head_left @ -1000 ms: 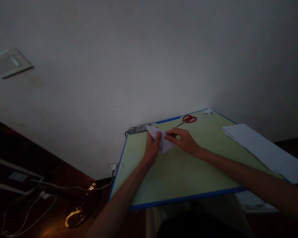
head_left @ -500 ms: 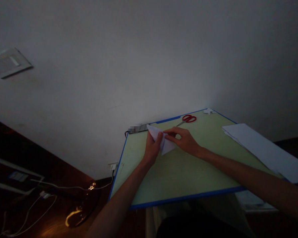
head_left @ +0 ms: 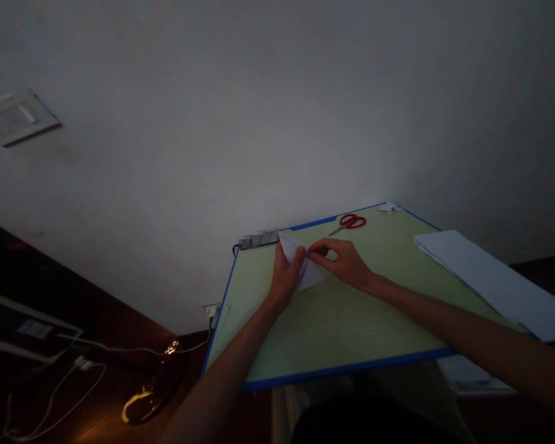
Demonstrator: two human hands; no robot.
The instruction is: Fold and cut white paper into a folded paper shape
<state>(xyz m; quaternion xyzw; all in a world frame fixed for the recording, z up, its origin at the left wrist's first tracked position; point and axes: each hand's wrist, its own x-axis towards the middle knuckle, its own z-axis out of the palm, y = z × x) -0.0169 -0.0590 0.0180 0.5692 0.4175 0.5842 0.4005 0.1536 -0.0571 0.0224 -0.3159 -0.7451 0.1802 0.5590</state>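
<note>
While a folded white paper triangle [head_left: 300, 262] is pinched between the left hand [head_left: 284, 277] and right hand [head_left: 345, 262] above the pale-green, blue-edged tabletop [head_left: 333, 333], toward twelve o'clock, the crease could be skewed if either grip slips.

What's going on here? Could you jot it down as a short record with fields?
Setting: dim room, green board with blue edge, against a white wall
Left hand: grips the folded white paper
Right hand: pinches the same paper at its fold
Far edge: red scissors, small paper scrap
Right side: stack of white sheets
Floor, left: cables, a warm glow
</note>
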